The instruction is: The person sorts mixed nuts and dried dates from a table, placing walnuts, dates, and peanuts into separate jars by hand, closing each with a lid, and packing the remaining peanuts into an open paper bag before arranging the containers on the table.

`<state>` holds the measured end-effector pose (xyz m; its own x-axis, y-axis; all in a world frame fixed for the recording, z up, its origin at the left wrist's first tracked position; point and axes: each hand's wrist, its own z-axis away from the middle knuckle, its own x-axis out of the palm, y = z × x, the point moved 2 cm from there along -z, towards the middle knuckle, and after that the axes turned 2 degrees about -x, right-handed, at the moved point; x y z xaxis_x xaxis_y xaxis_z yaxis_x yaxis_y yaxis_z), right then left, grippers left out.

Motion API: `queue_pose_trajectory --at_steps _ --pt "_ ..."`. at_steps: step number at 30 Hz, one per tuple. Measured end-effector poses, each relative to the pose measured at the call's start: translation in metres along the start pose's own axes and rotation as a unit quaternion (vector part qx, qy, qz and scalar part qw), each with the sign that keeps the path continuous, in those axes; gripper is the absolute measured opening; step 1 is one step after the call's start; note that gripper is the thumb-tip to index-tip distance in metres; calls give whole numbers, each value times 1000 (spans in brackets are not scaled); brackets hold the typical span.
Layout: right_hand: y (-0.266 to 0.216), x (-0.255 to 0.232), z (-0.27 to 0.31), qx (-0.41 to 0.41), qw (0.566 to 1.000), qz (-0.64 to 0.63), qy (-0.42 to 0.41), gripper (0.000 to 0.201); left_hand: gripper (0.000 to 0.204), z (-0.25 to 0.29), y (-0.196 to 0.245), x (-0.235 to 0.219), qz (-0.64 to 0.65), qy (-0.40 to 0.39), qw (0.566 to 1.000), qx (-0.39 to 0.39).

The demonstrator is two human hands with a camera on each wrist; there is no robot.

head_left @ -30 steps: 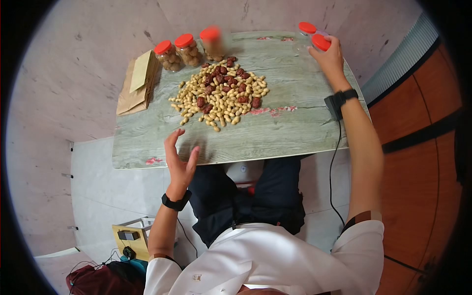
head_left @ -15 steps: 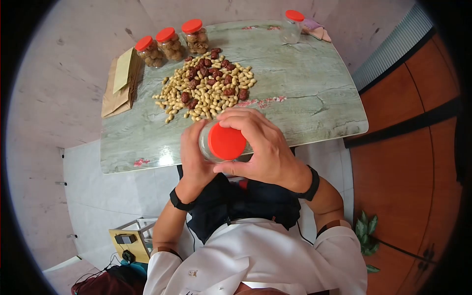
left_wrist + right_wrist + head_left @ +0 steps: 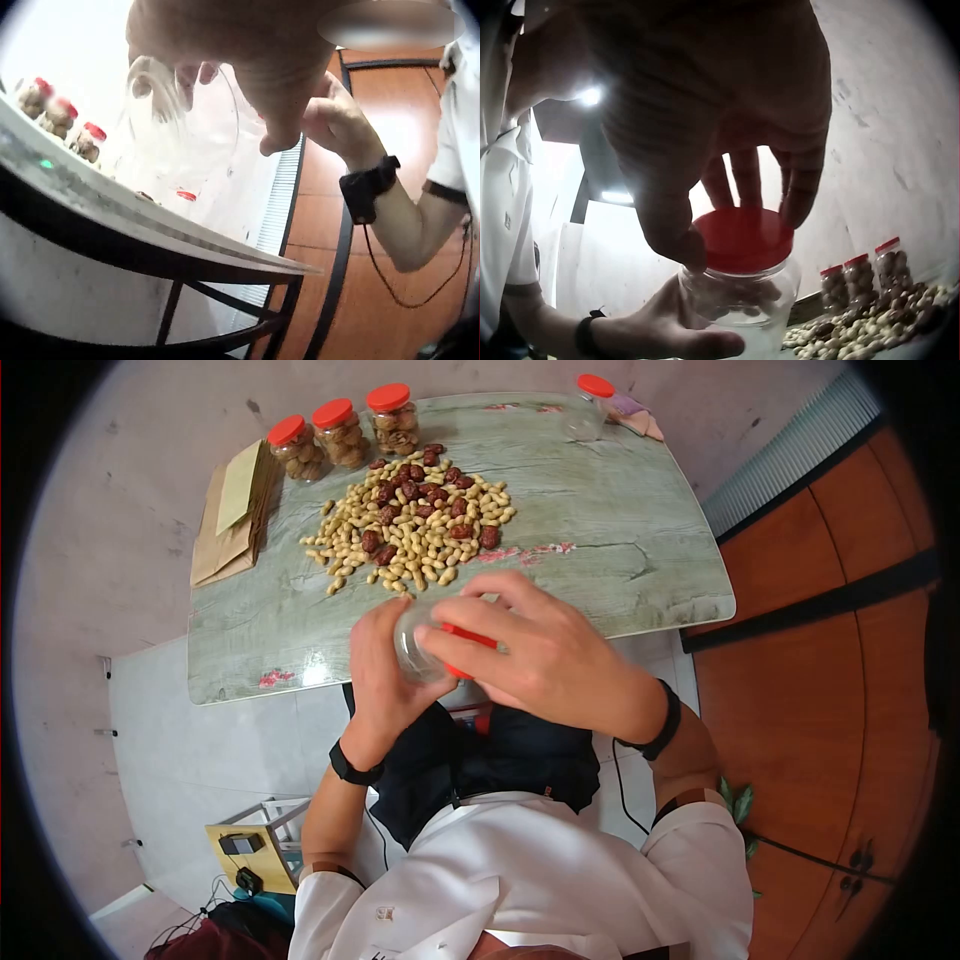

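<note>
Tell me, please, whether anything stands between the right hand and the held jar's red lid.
Nothing visible does: the right hand grips the red lid at its rim, while the left hand holds the clear jar.

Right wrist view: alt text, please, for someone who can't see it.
The right hand grips the red lid of a clear jar while the left hand holds it lower down. At the picture's right, three filled red-lidded jars stand beyond a pile of peanuts and red dates.

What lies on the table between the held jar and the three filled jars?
The head view shows peanuts and dark red dates heaped between the held jar and the filled jars.
</note>
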<state>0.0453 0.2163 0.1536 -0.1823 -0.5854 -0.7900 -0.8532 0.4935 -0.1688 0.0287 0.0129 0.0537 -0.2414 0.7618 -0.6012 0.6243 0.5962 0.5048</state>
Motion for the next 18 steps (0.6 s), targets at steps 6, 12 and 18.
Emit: queue_pose_trajectory --at_steps 6,12,18 --pt "54 -39 34 167 979 74 89 50 95 16 -27 6 199 20 973 -111" --pt "216 -32 171 398 895 87 184 41 103 17 -56 15 273 21 947 -171" --pt "280 -22 220 416 895 86 137 42 105 1 -57 33 329 -38 919 -214"
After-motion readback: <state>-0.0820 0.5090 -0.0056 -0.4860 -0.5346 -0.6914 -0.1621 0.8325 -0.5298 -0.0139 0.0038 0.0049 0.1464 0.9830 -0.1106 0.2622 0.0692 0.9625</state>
